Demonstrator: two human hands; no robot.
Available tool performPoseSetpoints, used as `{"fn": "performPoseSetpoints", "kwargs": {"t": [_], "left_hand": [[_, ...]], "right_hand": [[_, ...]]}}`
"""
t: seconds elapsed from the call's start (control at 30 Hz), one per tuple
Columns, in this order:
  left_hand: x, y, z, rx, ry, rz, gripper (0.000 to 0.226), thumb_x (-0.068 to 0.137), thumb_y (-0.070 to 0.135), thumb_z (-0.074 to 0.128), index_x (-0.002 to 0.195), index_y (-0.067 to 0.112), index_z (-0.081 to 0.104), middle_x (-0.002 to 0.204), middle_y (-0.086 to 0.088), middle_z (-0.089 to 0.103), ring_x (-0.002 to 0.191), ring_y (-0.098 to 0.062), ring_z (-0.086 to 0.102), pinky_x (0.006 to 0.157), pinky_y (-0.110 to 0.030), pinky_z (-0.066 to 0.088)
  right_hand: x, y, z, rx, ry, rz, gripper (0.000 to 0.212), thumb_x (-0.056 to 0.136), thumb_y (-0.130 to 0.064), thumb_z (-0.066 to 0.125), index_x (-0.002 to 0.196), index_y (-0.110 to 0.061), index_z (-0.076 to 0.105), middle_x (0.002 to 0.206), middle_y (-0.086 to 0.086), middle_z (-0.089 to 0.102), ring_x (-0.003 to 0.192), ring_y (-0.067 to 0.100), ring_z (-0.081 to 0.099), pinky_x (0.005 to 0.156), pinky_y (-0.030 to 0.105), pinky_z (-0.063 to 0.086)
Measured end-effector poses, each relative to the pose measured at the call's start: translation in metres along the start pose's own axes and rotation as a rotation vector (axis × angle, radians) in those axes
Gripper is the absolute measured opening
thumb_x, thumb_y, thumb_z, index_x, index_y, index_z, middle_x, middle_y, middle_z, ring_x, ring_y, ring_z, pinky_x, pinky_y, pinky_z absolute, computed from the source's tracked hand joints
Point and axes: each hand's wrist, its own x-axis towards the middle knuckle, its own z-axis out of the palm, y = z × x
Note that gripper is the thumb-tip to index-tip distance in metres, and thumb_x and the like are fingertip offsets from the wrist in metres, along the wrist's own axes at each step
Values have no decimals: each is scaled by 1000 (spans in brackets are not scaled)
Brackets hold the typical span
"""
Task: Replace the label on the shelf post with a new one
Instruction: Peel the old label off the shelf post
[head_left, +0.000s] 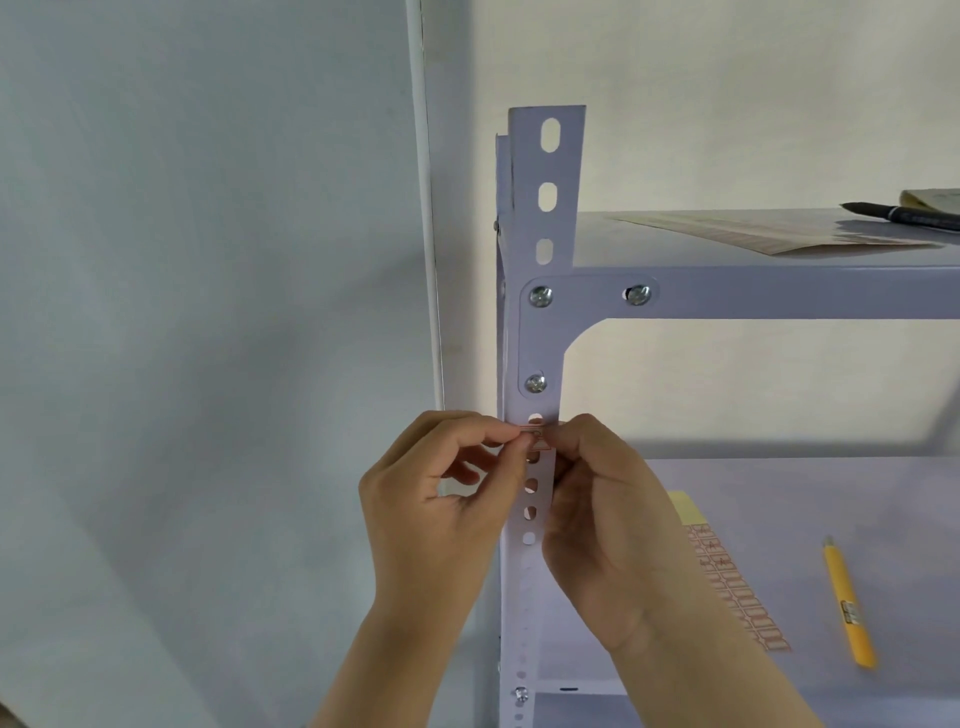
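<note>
**Label at the post, both hands on it**

Here we note both hands raised to the front face of the shelf post (535, 332), just below the lowest screw of the corner bracket (540, 338). The left hand (441, 499) has thumb and forefinger pressed together, pinching the left end of the label (535, 432); its other fingers (467, 470) are curled loosely into the palm. The right hand (608, 525) meets the label's right end at the post's edge, its fingertips closed there, though we cannot tell exactly which fingertips touch it, since the back of the hand faces us.

The label is a small strip with reddish print. Its long axis runs horizontally, across the upright post, which itself runs vertically with a row of slots. Whether the label is stuck flat or lifted we cannot tell.

On the lower shelf (831, 493), right of the hands, lie a label sheet (737, 587) and a yellow cutter (849, 605), apart from each other. On the upper shelf (675, 249) rest a paper sheet (769, 234) and a black pen (904, 214).
</note>
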Motion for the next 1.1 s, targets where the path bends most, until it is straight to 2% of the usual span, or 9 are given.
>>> {"fn": "performPoseSetpoints", "kwargs": {"t": [0.17, 0.3, 0.4, 0.47, 0.53, 0.7, 0.8, 0.97, 1.1], "left_hand": [[1, -1, -1, 0, -11, 10, 4, 79, 14, 77, 83, 16, 77, 82, 7, 74, 67, -12, 69, 60, -16, 54], [1, -1, -1, 3, -14, 15, 5, 79, 12, 77, 83, 15, 77, 82, 5, 74, 67, -12, 69, 61, -15, 53], [2, -1, -1, 3, -24, 17, 3, 79, 13, 77, 82, 14, 76, 82, 6, 73, 67, -11, 68, 60, -16, 53], [4, -1, -1, 30, -42, 40, 5, 81, 18, 77, 82, 13, 76, 82, 6, 72, 67, -10, 67, 60, -17, 54], [5, -1, -2, 57, -56, 60, 6, 82, 19, 76, 81, 13, 76, 81, 4, 73, 68, -10, 67, 61, -17, 54], [5, 0, -2, 34, -72, 42, 2, 82, 14, 75, 81, 12, 76, 82, 3, 72, 69, -12, 68, 60, -17, 53], [4, 1, -1, -23, -69, -15, 5, 80, 10, 76, 83, 14, 74, 86, 3, 70, 69, -13, 68, 61, -14, 51], [7, 4, -2, -169, -81, -248, 22, 78, 19, 81, 96, 24, 69, 96, 8, 76, 67, -16, 69, 61, -20, 56], [10, 4, -3, -238, -112, -338, 24, 78, 15, 82, 96, 26, 72, 90, 7, 78, 64, -17, 67, 63, -30, 60]], "right_hand": [[1, -4, 2, -1, -13, 40, 32, 85, -1, 49, 58, -10, 64, 77, 14, 56, 97, 39, 57, 105, 56, 43], [1, -5, 4, -17, -11, 34, 31, 86, -1, 48, 60, -10, 63, 81, 15, 54, 93, 36, 56, 91, 48, 50], [-1, -3, 0, -27, -16, -5, 21, 89, -2, 50, 73, -6, 64, 81, 17, 58, 91, 34, 59, 97, 50, 51], [-6, -3, -2, -100, -12, -82, 14, 89, -2, 54, 81, -3, 65, 78, 17, 62, 82, 30, 63, 83, 40, 58], [-11, -3, -5, -232, 28, -204, 12, 89, -2, 58, 81, 0, 67, 74, 12, 69, 72, 23, 66, 66, 25, 57], [-12, 4, -18, -916, 296, -805, 16, 81, -10, 77, 85, -24, 72, 75, -10, 74, 69, 11, 68, 65, 17, 52], [-8, 5, -23, -1207, 300, -1156, 8, 79, -11, 78, 87, -14, 76, 70, -10, 73, 66, 7, 63, 62, 5, 43], [4, 2, -37, -1532, 290, -1521, 10, 84, -10, 75, 80, -2, 78, 67, 5, 75, 52, 22, 64, 53, 28, 50], [8, 2, -35, -1581, 280, -1546, 19, 91, -11, 67, 76, -1, 74, 70, 11, 68, 51, 26, 58, 45, 34, 49]]}}
